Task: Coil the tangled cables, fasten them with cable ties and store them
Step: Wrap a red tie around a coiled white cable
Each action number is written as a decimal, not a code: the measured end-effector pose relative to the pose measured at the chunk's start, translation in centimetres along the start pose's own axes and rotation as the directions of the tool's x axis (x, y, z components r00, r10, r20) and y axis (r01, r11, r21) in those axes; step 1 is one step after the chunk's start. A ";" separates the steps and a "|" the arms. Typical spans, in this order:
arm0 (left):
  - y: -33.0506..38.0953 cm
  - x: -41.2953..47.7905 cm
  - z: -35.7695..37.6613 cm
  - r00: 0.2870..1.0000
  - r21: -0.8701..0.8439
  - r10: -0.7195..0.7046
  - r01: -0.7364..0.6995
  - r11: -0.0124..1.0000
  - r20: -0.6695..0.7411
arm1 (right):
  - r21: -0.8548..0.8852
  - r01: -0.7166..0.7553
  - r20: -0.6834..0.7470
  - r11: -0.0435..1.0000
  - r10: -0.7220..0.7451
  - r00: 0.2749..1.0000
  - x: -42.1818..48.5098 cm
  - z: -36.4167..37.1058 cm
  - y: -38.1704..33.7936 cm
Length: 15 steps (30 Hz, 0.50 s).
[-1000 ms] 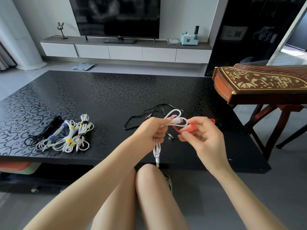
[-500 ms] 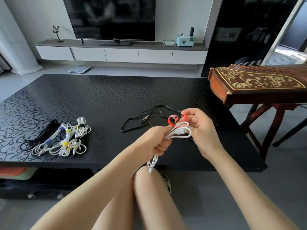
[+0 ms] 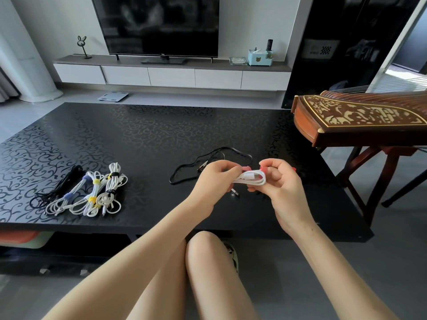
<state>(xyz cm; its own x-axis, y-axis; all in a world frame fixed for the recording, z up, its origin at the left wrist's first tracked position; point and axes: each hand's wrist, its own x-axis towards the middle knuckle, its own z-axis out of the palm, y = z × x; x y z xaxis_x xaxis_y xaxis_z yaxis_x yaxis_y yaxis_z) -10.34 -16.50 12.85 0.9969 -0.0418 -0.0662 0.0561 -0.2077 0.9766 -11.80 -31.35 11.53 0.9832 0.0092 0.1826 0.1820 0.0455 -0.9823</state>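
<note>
A coiled white cable (image 3: 253, 178) lies level between my hands above the black table's front edge. My left hand (image 3: 213, 181) grips one end of the coil. My right hand (image 3: 280, 181) holds the looped end and pinches a red cable tie (image 3: 264, 168) that wraps over the coil. A loose black cable (image 3: 196, 167) lies on the table just behind my hands. At the left, several tied cables (image 3: 92, 192), white and black with blue, yellow and black ties, lie side by side.
The black patterned table (image 3: 138, 135) fills the middle. A wooden zither (image 3: 360, 118) on a stand sits at the right, close to the table's corner. A TV unit (image 3: 171, 75) stands at the back. My knees are under the front edge.
The coil has turned from hanging down to lying level between my hands. The red tie has gone from a loop above the coil to lying over it.
</note>
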 end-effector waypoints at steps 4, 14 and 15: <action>-0.3 -0.1 0.1 0.996 0.127 0.089 -0.090 0.988 0.014 | 0.008 -0.055 -0.029 0.998 0.055 0.998 0.6 -0.2 0.1; 0.1 0.1 0.9 0.980 0.205 0.149 -0.120 0.971 -0.131 | 0.239 -0.128 -0.016 0.963 0.136 0.991 0.2 -0.2 -0.2; 0.1 0.2 1.0 0.974 0.188 0.139 -0.105 0.977 -0.177 | 0.263 -0.114 -0.029 0.958 0.126 0.992 0.0 -0.1 -0.2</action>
<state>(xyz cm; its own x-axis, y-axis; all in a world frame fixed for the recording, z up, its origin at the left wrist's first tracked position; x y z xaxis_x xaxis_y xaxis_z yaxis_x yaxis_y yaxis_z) -10.20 -17.52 12.75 0.9889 0.1034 0.1071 -0.0600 -0.3817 0.9223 -11.83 -31.49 11.68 0.9983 -0.0140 0.0563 0.0579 0.3050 -0.9506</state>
